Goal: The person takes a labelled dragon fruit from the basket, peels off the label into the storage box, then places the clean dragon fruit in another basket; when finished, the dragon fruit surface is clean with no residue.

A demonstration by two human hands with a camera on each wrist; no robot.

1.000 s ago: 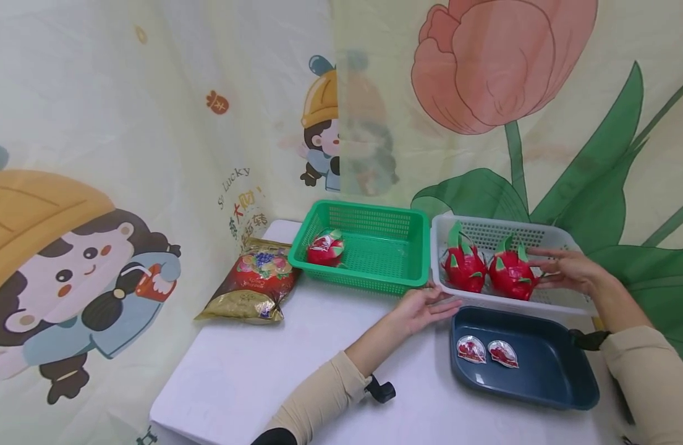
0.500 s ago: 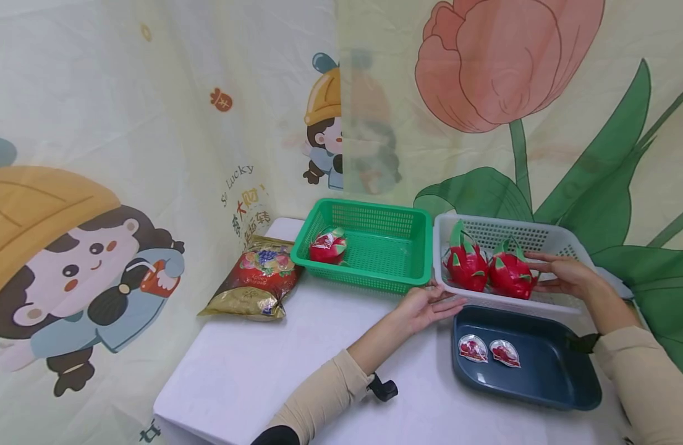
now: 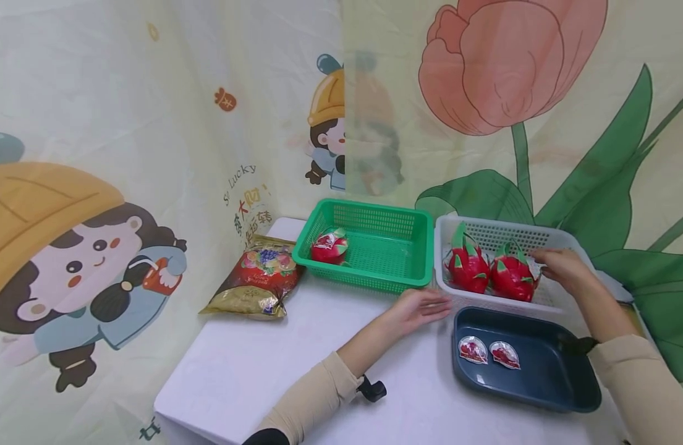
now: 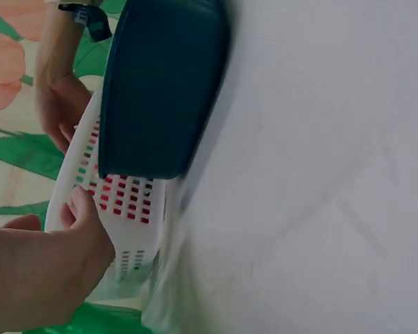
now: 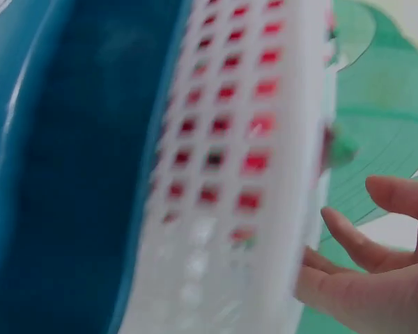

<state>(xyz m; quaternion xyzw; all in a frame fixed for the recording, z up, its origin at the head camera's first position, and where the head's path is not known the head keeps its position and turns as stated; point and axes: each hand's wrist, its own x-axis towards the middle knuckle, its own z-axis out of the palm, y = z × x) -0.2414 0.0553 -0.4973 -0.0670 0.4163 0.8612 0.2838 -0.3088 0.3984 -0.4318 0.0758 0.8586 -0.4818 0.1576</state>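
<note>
Two red dragon fruits with green tips, a left one and a right one, stand side by side in the white perforated basket. My right hand hovers over the basket's right part, its loosely bent fingertips near the right fruit. In the right wrist view its fingers are spread beside the basket's rim and hold nothing. My left hand, fingers extended, is by the basket's front left corner. The left wrist view shows its thumb overlapping the basket wall.
A green basket adjoins on the left, with another dragon fruit in it. In front lies a dark blue tray with two round fruit-print stickers. A gold-and-red candy bag lies at the left. Printed curtains stand behind.
My left hand has drawn slightly left from the white basket's corner. My right hand's fingers have pulled back from beside the right dragon fruit and bent more. The fruits stay in place.
</note>
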